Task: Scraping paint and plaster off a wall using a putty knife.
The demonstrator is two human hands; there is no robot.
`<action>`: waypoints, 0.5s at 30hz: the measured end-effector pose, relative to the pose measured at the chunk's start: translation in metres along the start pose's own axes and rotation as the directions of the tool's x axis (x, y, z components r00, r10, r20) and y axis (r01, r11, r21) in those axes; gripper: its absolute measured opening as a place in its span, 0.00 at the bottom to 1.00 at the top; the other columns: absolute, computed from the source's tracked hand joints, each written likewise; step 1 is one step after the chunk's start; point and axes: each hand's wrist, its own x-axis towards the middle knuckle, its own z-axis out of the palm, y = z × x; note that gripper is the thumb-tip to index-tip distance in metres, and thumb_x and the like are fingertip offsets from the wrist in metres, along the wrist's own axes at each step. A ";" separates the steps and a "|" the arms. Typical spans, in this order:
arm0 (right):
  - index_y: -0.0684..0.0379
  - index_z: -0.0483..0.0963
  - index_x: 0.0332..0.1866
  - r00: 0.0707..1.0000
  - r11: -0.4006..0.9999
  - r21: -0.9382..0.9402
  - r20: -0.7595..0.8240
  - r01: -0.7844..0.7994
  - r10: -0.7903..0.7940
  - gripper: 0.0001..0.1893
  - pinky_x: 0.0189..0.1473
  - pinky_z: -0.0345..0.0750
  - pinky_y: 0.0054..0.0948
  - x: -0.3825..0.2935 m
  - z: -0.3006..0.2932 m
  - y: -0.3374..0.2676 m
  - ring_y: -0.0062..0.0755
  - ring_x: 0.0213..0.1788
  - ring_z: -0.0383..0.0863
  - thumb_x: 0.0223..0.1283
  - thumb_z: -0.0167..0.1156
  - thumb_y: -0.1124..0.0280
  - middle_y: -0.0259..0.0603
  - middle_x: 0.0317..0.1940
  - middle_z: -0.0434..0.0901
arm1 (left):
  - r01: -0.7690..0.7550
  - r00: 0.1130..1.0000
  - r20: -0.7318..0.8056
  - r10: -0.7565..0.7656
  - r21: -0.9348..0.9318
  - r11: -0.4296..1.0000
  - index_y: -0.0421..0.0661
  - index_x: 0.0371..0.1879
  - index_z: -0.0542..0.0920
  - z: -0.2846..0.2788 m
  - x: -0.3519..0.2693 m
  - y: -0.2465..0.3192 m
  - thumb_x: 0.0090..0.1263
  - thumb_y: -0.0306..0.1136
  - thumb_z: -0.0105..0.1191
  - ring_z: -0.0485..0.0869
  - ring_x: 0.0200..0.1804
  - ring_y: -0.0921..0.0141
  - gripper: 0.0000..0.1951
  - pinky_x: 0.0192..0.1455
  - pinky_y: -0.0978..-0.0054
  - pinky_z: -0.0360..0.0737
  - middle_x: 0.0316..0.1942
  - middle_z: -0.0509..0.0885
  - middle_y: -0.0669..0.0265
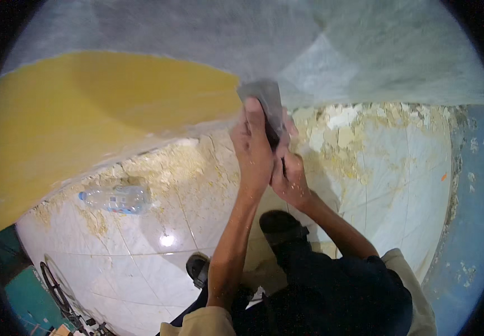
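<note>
Both my hands are together at a metal scraper (263, 94), whose wide blade meets the wall where yellow paint (141, 96) borders bare grey plaster (393, 59). My left hand (253, 147) is wrapped around it with the thumb lying along the blade's face. Lower and to the right, my right hand (290, 178) is closed around the dark lower part of the tool, its handle mostly hidden by the fingers. Bits of pale debris stick to both forearms.
Peeled paint flakes (342, 138) lie along the wall's foot on the tiled floor (149, 269). A clear plastic bottle (116, 199) lies on its side at the left. A bicycle wheel (53, 285) shows at the lower left, and a blue wall (473, 189) stands at the right.
</note>
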 end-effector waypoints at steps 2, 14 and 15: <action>0.66 0.68 0.35 0.999 0.999 -0.043 0.049 0.009 -0.007 0.08 0.23 0.69 0.33 -0.003 -0.004 -0.003 0.41 0.17 0.72 0.66 0.47 0.71 0.48 0.18 0.69 | 0.006 1.000 0.015 -0.005 -0.020 1.000 0.42 0.30 0.73 -0.002 -0.011 -0.001 0.75 0.55 0.37 0.66 0.15 0.80 0.25 0.17 0.84 0.62 0.19 0.76 0.69; 0.66 0.67 0.37 0.999 0.999 0.031 0.012 -0.045 0.044 0.07 0.22 0.68 0.33 -0.005 -0.002 -0.001 0.44 0.17 0.71 0.65 0.47 0.73 0.48 0.17 0.68 | 0.088 0.996 0.023 -0.086 -0.089 0.992 0.42 0.32 0.73 -0.002 -0.003 -0.014 0.75 0.54 0.37 0.64 0.14 0.81 0.24 0.16 0.84 0.60 0.19 0.76 0.67; 0.66 0.67 0.37 0.994 0.990 0.095 -0.003 -0.106 0.106 0.06 0.22 0.68 0.33 -0.008 -0.001 -0.004 0.45 0.16 0.70 0.64 0.47 0.73 0.49 0.17 0.68 | 0.055 0.998 0.025 -0.054 -0.063 0.996 0.43 0.32 0.73 -0.003 -0.003 -0.014 0.75 0.53 0.38 0.64 0.14 0.81 0.24 0.16 0.84 0.60 0.19 0.76 0.68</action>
